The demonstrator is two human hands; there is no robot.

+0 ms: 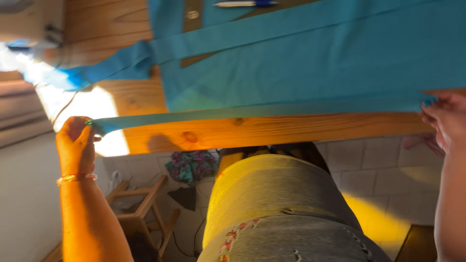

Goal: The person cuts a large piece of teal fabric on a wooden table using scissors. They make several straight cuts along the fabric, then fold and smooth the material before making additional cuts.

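A large piece of teal fabric (310, 58) lies on a wooden table (252, 128). A long teal fabric strip (252, 110) stretches along the table's near edge. My left hand (75, 143), with a bracelet on the wrist, pinches the strip's left end past the table's corner. My right hand (444, 121) holds the strip's right end at the frame's right side. The strip is pulled taut between both hands.
A pen (245, 4) and a brown ruler-like piece (193, 14) lie on the fabric at the top. Below the table edge are my lap in grey cloth (276, 208), a wooden stool (141, 204), a patterned cloth bundle (190, 166) and a tiled floor (388, 170).
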